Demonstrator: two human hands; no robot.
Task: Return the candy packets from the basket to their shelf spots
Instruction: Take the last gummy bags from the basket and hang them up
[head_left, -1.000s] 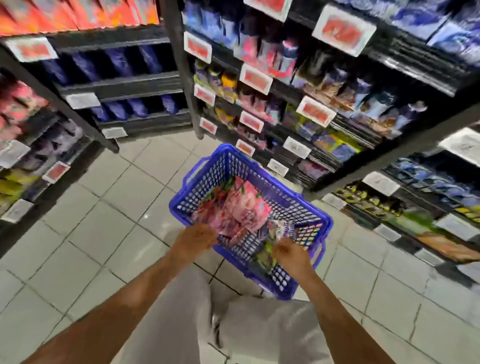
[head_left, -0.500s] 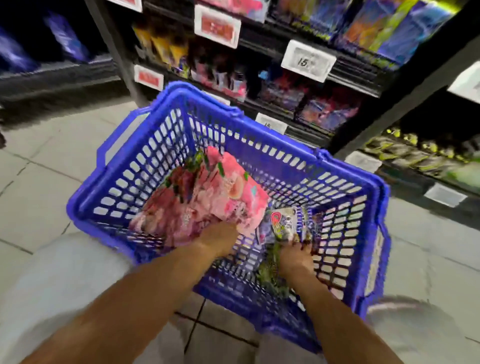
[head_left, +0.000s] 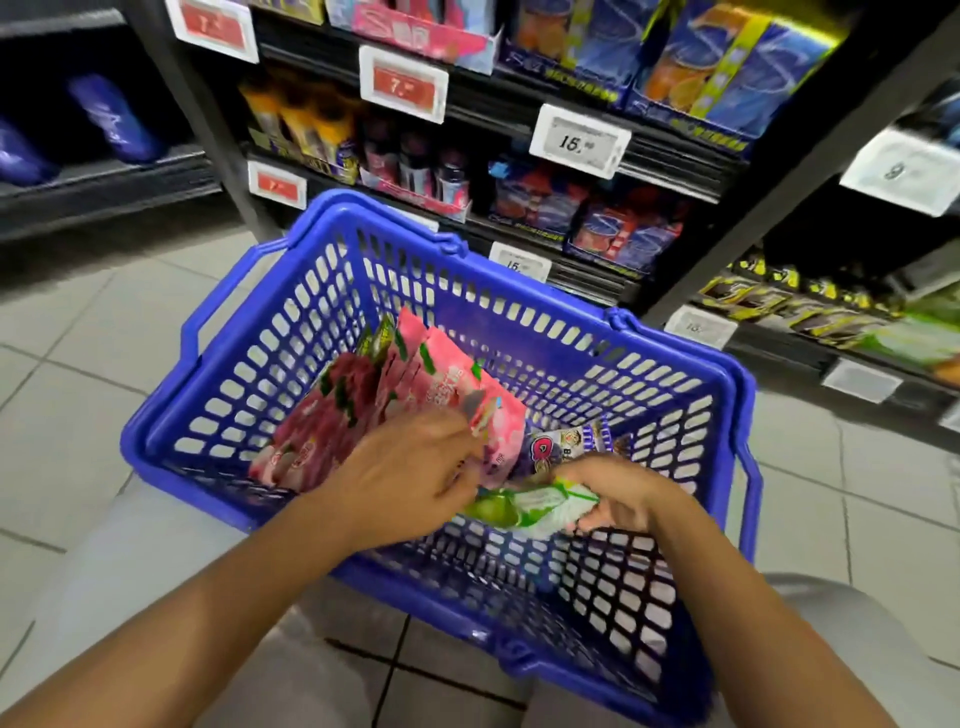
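A blue plastic basket stands on the tiled floor in front of me. Inside it lies a stack of pink candy packets on the left, darker red ones beside them, and a purple-and-white packet toward the right. My left hand rests on the pink packets, its fingers pinching a packet's edge. My right hand is closed on a green-and-white packet, holding it a little above the basket floor.
Dark shelves with blue, red and yellow candy boxes and price tags rise right behind the basket. More shelving runs to the left and right. My knees in light trousers flank the basket. Grey floor tiles lie on the left.
The view has drawn closer to the basket. My right hand has lifted the green packet clear of the others. My left hand has slid forward onto the pink packets.
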